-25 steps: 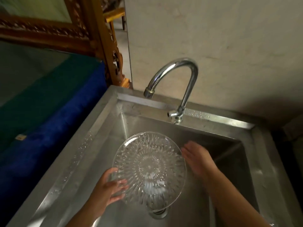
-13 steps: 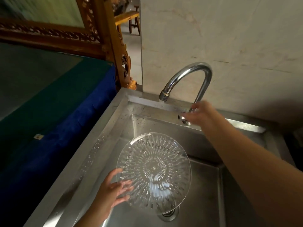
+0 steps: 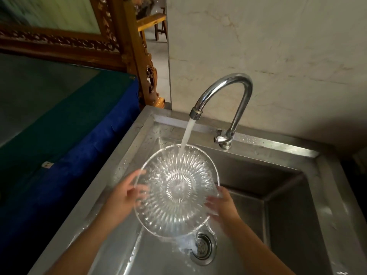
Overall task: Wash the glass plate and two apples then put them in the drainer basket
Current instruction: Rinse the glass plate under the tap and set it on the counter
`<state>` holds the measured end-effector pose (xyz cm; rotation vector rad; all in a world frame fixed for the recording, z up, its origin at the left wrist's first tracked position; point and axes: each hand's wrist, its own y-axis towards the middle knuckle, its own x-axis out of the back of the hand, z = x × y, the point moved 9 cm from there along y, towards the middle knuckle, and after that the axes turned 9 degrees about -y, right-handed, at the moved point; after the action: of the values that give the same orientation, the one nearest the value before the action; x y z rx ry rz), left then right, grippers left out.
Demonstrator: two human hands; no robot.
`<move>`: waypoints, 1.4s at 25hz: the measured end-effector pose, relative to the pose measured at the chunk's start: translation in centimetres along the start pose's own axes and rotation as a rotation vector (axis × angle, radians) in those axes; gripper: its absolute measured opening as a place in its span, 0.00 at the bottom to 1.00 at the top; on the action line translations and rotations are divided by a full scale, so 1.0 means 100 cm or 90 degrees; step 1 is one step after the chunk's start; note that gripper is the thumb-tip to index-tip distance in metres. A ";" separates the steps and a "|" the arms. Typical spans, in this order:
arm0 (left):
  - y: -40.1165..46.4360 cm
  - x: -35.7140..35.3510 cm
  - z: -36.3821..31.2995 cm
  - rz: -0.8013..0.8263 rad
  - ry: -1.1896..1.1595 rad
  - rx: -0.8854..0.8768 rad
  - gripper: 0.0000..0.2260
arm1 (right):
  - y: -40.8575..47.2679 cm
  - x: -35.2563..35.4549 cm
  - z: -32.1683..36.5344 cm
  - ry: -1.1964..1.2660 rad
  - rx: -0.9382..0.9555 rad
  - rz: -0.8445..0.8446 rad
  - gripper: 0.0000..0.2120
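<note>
A clear cut-glass plate (image 3: 176, 189) with a ribbed star pattern is held tilted over the steel sink (image 3: 288, 215), under a running stream of water from the chrome tap (image 3: 228, 90). My left hand (image 3: 127, 195) grips its left rim, fingers showing through the glass. My right hand (image 3: 222, 205) holds the lower right rim. Water runs off the plate's lower edge toward the drain (image 3: 202, 247). No apples and no drainer basket are in view.
The tap handle (image 3: 220, 138) sits at the tap's base on the sink's back ledge. A blue cloth-covered surface (image 3: 69, 155) lies left of the sink. A carved wooden frame (image 3: 127, 48) stands behind it, beside a pale wall (image 3: 278, 46).
My right hand left the tap handle and came down onto the plate's right rim. Water now runs from the tap. The plate has been raised under the stream.
</note>
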<state>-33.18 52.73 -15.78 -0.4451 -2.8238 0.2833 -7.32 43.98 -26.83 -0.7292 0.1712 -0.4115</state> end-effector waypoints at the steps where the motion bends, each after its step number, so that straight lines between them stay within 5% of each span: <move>1: 0.005 0.006 -0.021 -0.002 0.062 -0.053 0.20 | -0.003 -0.013 0.001 0.069 0.000 0.021 0.19; 5: 0.014 0.029 -0.055 -0.066 0.040 -0.148 0.19 | -0.025 -0.019 0.056 0.155 0.163 -0.008 0.17; 10: -0.001 -0.021 0.023 -0.085 -0.436 0.093 0.20 | -0.076 0.007 0.188 -0.151 0.470 -0.034 0.11; 12: -0.016 -0.061 0.043 -0.049 -0.545 0.183 0.20 | -0.071 0.011 0.216 -0.297 0.464 -0.064 0.10; 15: -0.040 -0.083 0.055 0.015 -0.644 0.254 0.23 | -0.045 0.019 0.206 -0.411 0.279 -0.043 0.11; 17: -0.051 -0.065 0.053 0.011 -0.641 0.263 0.22 | -0.035 0.006 0.175 -0.705 0.210 0.023 0.13; 19: -0.054 -0.038 0.049 -0.022 -0.570 0.241 0.22 | -0.032 -0.005 0.179 -0.914 0.326 -0.078 0.17; 22: -0.050 -0.013 0.043 -0.058 -0.490 0.191 0.27 | -0.029 -0.018 0.216 -0.841 0.498 -0.198 0.27; 29: -0.026 -0.018 0.049 -0.055 -0.482 0.141 0.23 | -0.004 -0.025 0.217 -1.018 0.520 -0.215 0.20; 35: -0.011 -0.034 0.054 -0.027 -0.470 0.149 0.20 | -0.024 -0.004 0.149 -0.848 0.532 -0.185 0.22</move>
<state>-31.96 49.80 -21.41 -0.2609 -3.4260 0.9239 -4.05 51.58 -14.25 -0.0756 -1.3065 -0.1671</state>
